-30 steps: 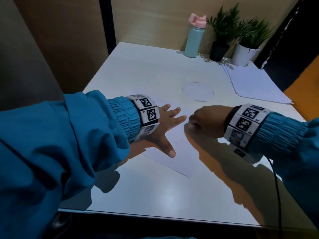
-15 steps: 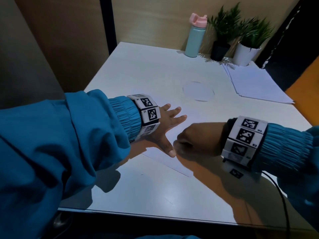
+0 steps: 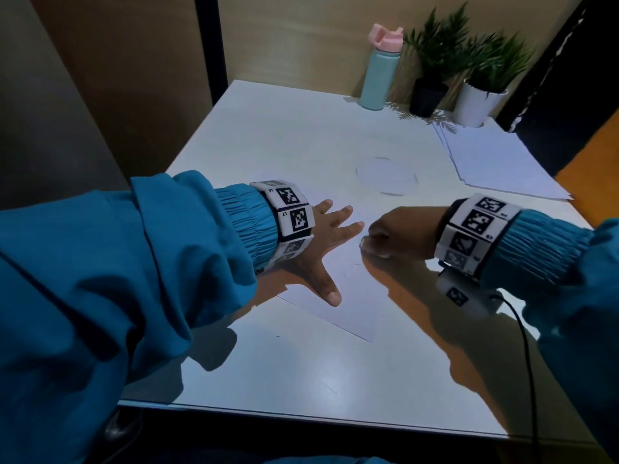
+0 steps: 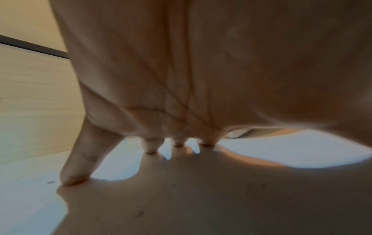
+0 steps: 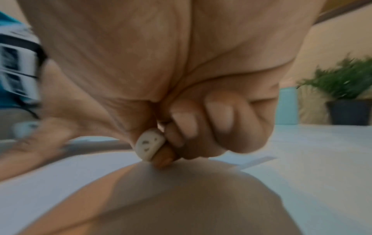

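A white sheet of paper (image 3: 348, 296) lies on the white table (image 3: 301, 373). My left hand (image 3: 321, 236) rests flat on the sheet's left part with fingers spread, the fingertips (image 4: 74, 167) pressing down. My right hand (image 3: 398, 234) is curled into a fist just right of the left fingers, at the sheet's far right part. In the right wrist view the right hand (image 5: 201, 79) pinches a small white eraser (image 5: 150, 144) whose lower end touches the paper. That view is blurred by motion.
At the back stand a mint bottle with a pink lid (image 3: 380, 72), a plant in a black pot (image 3: 428, 95) and one in a white pot (image 3: 475, 102). A stack of sheets (image 3: 495, 162) lies back right, a round paper disc (image 3: 385, 175) mid-table. A black cable (image 3: 526, 346) trails from my right wrist.
My right hand slid toward me and left, close to the left thumb, then back up and right to where it was a second ago. The left hand stayed put.
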`<state>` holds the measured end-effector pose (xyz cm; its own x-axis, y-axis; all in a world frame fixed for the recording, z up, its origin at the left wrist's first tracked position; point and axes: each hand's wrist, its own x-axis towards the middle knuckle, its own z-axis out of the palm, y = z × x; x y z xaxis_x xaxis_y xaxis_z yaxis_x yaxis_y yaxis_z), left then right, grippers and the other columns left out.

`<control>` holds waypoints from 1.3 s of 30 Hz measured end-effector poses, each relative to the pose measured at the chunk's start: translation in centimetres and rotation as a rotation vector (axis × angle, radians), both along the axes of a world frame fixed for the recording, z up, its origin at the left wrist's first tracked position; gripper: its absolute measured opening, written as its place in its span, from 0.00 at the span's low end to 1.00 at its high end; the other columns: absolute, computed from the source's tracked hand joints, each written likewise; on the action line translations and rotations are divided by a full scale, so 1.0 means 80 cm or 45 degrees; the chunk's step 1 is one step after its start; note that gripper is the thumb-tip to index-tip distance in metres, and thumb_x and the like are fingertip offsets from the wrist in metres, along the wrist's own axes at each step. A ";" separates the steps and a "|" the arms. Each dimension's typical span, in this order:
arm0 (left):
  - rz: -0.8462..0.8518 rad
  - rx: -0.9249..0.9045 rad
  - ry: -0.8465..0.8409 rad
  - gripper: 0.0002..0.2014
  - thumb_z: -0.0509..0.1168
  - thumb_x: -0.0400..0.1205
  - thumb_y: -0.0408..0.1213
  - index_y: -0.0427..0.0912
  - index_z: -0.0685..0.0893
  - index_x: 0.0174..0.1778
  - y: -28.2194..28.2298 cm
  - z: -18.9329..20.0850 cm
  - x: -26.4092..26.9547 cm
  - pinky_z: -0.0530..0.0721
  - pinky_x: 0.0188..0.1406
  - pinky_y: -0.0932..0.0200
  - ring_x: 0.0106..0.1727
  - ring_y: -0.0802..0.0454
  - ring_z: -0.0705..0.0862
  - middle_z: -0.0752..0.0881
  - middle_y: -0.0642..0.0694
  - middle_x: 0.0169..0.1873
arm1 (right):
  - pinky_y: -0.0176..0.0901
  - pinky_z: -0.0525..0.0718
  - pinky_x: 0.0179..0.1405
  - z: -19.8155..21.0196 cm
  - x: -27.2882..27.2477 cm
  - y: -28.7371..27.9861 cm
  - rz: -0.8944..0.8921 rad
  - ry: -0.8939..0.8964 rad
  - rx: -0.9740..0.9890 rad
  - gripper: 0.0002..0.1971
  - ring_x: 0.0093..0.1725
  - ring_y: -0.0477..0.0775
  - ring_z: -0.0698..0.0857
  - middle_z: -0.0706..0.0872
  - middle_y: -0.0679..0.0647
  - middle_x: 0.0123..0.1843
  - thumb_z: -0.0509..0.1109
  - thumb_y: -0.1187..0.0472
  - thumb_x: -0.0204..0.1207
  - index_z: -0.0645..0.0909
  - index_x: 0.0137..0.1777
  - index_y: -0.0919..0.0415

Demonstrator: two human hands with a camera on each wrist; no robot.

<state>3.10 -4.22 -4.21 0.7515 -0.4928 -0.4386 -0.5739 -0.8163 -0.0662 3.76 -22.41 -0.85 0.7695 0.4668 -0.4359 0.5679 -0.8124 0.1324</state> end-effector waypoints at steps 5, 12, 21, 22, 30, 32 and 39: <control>0.011 0.039 -0.010 0.71 0.58 0.52 0.86 0.58 0.29 0.84 -0.003 0.006 -0.003 0.44 0.80 0.31 0.85 0.42 0.32 0.30 0.51 0.85 | 0.47 0.81 0.54 -0.005 -0.054 0.028 0.154 0.224 0.047 0.15 0.42 0.53 0.82 0.85 0.51 0.40 0.56 0.53 0.82 0.80 0.41 0.57; -0.004 0.034 -0.003 0.75 0.49 0.42 0.89 0.59 0.28 0.83 -0.002 0.004 -0.003 0.44 0.79 0.28 0.85 0.40 0.33 0.30 0.51 0.85 | 0.43 0.73 0.51 -0.001 -0.027 0.026 0.082 0.080 0.039 0.14 0.46 0.52 0.78 0.80 0.51 0.42 0.55 0.53 0.85 0.76 0.42 0.57; -0.003 0.012 -0.008 0.74 0.53 0.44 0.87 0.60 0.29 0.83 -0.002 0.003 -0.002 0.46 0.78 0.26 0.85 0.39 0.33 0.31 0.50 0.85 | 0.43 0.72 0.50 0.004 -0.016 0.025 0.031 0.024 -0.008 0.12 0.47 0.53 0.78 0.80 0.53 0.43 0.54 0.52 0.85 0.76 0.45 0.55; 0.001 0.011 -0.007 0.73 0.56 0.46 0.87 0.60 0.30 0.84 -0.002 0.004 -0.002 0.46 0.78 0.26 0.85 0.39 0.34 0.31 0.50 0.85 | 0.42 0.72 0.51 -0.001 -0.028 0.030 0.084 0.054 0.003 0.14 0.47 0.52 0.78 0.82 0.53 0.45 0.54 0.53 0.85 0.78 0.47 0.58; 0.005 0.009 0.000 0.75 0.50 0.41 0.89 0.60 0.28 0.83 -0.001 -0.001 -0.001 0.42 0.79 0.29 0.85 0.40 0.33 0.31 0.51 0.85 | 0.43 0.71 0.49 0.006 0.013 0.007 -0.024 -0.085 -0.097 0.17 0.47 0.56 0.79 0.81 0.52 0.42 0.53 0.49 0.86 0.77 0.45 0.58; 0.006 0.034 0.004 0.75 0.51 0.41 0.89 0.60 0.28 0.83 -0.002 0.003 -0.001 0.43 0.79 0.28 0.85 0.40 0.32 0.30 0.51 0.85 | 0.43 0.72 0.48 -0.001 -0.004 0.015 0.050 -0.032 -0.061 0.17 0.50 0.59 0.83 0.84 0.55 0.45 0.54 0.51 0.86 0.81 0.49 0.59; 0.010 0.007 0.004 0.74 0.53 0.45 0.87 0.59 0.29 0.84 -0.002 0.001 0.000 0.42 0.79 0.30 0.85 0.40 0.33 0.31 0.50 0.85 | 0.46 0.77 0.52 0.002 0.003 0.007 -0.015 -0.019 -0.058 0.17 0.50 0.58 0.83 0.85 0.57 0.48 0.55 0.51 0.85 0.81 0.49 0.60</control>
